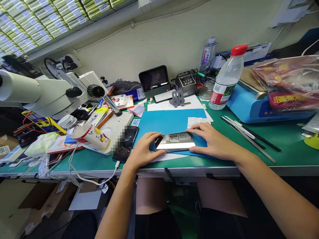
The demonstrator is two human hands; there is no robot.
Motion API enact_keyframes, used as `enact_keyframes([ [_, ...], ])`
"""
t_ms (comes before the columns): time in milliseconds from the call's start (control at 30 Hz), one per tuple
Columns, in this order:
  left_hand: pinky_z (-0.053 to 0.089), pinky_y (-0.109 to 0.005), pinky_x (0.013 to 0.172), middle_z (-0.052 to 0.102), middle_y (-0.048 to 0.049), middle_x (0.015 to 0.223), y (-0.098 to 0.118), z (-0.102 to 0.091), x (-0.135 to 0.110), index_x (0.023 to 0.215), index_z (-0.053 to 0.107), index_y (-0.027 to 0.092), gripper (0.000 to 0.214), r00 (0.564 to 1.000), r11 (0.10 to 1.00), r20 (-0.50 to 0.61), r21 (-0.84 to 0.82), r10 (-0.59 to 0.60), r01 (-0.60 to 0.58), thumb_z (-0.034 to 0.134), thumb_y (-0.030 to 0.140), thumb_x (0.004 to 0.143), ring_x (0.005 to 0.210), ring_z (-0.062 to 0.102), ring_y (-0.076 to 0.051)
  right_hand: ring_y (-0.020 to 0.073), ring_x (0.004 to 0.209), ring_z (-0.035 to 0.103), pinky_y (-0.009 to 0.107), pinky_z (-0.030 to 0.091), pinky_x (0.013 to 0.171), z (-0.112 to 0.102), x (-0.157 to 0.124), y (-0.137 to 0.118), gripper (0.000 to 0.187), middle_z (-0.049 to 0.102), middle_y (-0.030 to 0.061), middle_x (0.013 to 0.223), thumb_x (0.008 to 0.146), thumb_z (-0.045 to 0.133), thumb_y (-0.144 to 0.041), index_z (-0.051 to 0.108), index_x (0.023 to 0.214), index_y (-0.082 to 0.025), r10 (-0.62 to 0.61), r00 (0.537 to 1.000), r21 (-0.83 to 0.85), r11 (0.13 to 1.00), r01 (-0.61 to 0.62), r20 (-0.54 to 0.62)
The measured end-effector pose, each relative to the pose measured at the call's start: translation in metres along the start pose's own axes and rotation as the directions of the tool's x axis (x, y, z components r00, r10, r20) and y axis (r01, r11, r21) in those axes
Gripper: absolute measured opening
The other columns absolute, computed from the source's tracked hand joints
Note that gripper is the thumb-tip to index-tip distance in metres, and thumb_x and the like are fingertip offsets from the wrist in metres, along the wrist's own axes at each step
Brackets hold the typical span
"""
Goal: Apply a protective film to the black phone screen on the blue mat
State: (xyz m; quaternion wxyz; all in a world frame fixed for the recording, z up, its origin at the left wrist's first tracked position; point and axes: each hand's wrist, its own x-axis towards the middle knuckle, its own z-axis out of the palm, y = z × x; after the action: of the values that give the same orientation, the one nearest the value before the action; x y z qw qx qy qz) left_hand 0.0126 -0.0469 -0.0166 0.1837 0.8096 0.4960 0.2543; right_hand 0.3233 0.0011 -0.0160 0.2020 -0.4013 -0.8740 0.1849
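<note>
A smartphone (175, 140) with a glossy, reflective screen lies sideways over the blue mat (161, 119) near the bench's front edge. My left hand (146, 149) grips its left end, the thumb along the near edge and the fingers at the far one. On the opposite end, my right hand (214, 141) holds it the same way between thumb and fingers. Whether the phone touches the mat or is slightly raised, I cannot tell. A white tissue (198, 121) lies just beyond my right fingers. Another dark phone (126, 144), with a white cable plugged in, is left of my left hand.
A microscope (62, 93) and a tilted drink bottle (91, 137) stand left. Behind the mat are a propped-up screen (155, 79) and a grey metal stand (176, 98). To the right are a red-capped bottle (225, 81), several thin tools (249, 136) and a blue machine (261, 108).
</note>
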Motion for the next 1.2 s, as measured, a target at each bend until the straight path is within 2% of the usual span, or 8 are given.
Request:
enact_keyframes([
  [467, 0.041, -0.045, 0.112, 0.057, -0.0098, 0.138, -0.0031, 0.0003, 0.0011, 0.140, 0.052, 0.026, 0.062, 1.000, 0.999, 0.000, -0.037, -0.007, 0.007, 0.073, 0.047, 0.087, 0.131, 0.051, -0.029, 0.0366, 0.121, 0.053, 0.055, 0.046, 0.103, 0.0006, 0.0022, 0.0019, 0.070, 0.060, 0.0145, 0.127, 0.081, 0.066, -0.065, 0.061, 0.135, -0.022, 0.012, 1.000, -0.005, 1.000, -0.012, -0.007],
  [633, 0.040, -0.044, 0.112, 0.051, -0.0116, 0.143, -0.0023, -0.0007, -0.0006, 0.148, 0.042, 0.026, 0.076, 1.000, 0.999, -0.024, -0.051, 0.002, -0.003, 0.076, 0.048, 0.083, 0.134, 0.047, -0.030, 0.0366, 0.122, 0.053, 0.055, 0.046, 0.104, 0.0017, 0.0015, 0.0041, 0.072, 0.060, 0.0152, 0.128, 0.081, 0.065, -0.067, 0.061, 0.136, -0.020, 0.011, 1.000, -0.010, 1.000, -0.012, -0.015],
  [767, 0.039, -0.046, 0.111, 0.057, -0.0102, 0.136, 0.0000, -0.0022, -0.0013, 0.148, 0.041, 0.025, 0.077, 0.999, 0.999, -0.046, -0.031, 0.017, -0.018, 0.076, 0.044, 0.082, 0.129, 0.048, -0.030, 0.0363, 0.122, 0.054, 0.054, 0.047, 0.102, 0.0014, 0.0005, 0.0056, 0.068, 0.060, 0.0148, 0.129, 0.085, 0.061, -0.066, 0.061, 0.136, -0.021, 0.013, 1.000, -0.006, 1.000, -0.013, -0.026],
  [1033, 0.042, -0.044, 0.106, 0.062, -0.0079, 0.131, -0.0041, -0.0010, 0.0005, 0.148, 0.040, 0.027, 0.078, 0.999, 0.999, -0.028, -0.038, -0.039, 0.038, 0.077, 0.044, 0.082, 0.125, 0.051, -0.030, 0.0357, 0.121, 0.054, 0.054, 0.047, 0.103, 0.0006, 0.0007, 0.0031, 0.064, 0.061, 0.0146, 0.128, 0.086, 0.060, -0.064, 0.062, 0.134, -0.020, 0.015, 0.999, 0.013, 1.000, -0.014, -0.028],
  [1133, 0.042, -0.044, 0.106, 0.062, -0.0077, 0.131, -0.0060, -0.0005, 0.0010, 0.147, 0.041, 0.027, 0.077, 0.999, 0.997, -0.024, -0.069, -0.042, 0.041, 0.078, 0.045, 0.081, 0.126, 0.050, -0.029, 0.0336, 0.119, 0.055, 0.051, 0.047, 0.102, 0.0014, 0.0005, 0.0006, 0.055, 0.062, 0.0130, 0.126, 0.090, 0.058, -0.059, 0.063, 0.130, -0.022, 0.006, 0.997, 0.040, 0.999, -0.003, -0.081],
  [1200, 0.042, -0.044, 0.107, 0.062, -0.0081, 0.131, -0.0061, -0.0005, 0.0008, 0.145, 0.044, 0.025, 0.075, 0.999, 0.996, -0.021, -0.085, -0.044, 0.042, 0.078, 0.044, 0.081, 0.125, 0.051, -0.029, 0.0320, 0.118, 0.056, 0.049, 0.048, 0.102, 0.0025, 0.0009, 0.0005, 0.045, 0.063, 0.0113, 0.124, 0.093, 0.055, -0.053, 0.065, 0.126, -0.024, 0.011, 0.983, 0.040, 0.999, -0.004, -0.185],
])
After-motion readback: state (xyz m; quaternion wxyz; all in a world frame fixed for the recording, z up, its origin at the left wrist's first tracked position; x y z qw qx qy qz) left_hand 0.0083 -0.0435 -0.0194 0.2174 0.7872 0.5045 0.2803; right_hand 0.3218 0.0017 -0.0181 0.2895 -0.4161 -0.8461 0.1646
